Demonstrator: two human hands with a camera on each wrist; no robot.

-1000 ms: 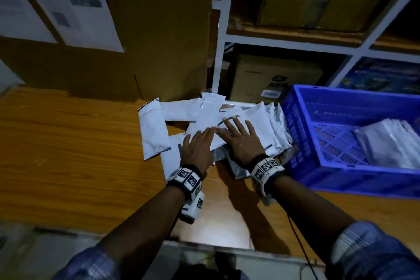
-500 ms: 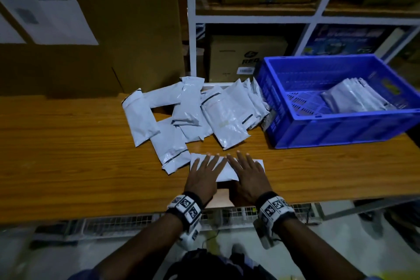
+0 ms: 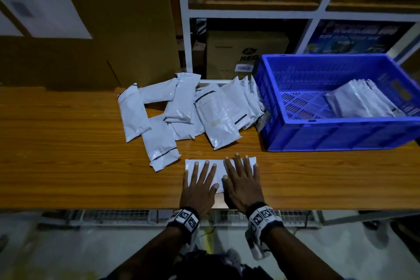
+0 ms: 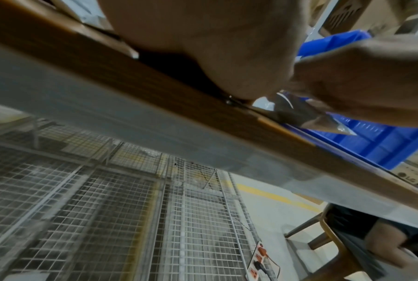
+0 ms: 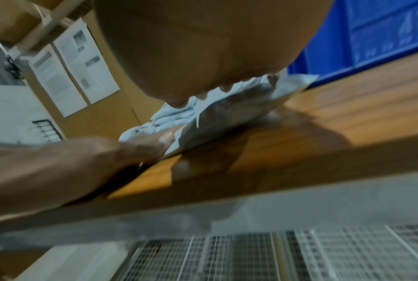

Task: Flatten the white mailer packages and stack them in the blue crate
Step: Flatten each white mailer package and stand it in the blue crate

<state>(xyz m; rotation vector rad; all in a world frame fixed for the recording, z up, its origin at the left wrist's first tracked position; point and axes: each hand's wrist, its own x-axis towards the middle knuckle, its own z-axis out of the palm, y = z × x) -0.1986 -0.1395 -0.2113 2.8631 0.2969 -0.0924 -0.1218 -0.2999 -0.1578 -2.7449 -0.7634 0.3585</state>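
Both palms flat, fingers straight: left hand (image 3: pixel 198 188) and right hand (image 3: pixel 242 185) pressing one white mailer (image 3: pixel 218 167) at lower centre of table (image 3: pixel 68 154). Could slide over the near edge if pressed unevenly; blue crate (image 3: pixel 341 136) at right.

Light: we see a dim room, the wooden table (image 3: pixel 68 143) the brightest surface.
Back: we face a white metal shelving rack (image 3: pixel 186 29) holding cardboard boxes (image 3: pixel 245 52).
Left: a tall brown cardboard panel (image 3: pixel 127 18) carries printed sheets (image 3: pixel 45 2).
Below: we make out wire mesh panels (image 4: pixel 106 218), pale floor with a yellow line (image 4: pixel 275 195), and a power strip (image 4: pixel 258 262).
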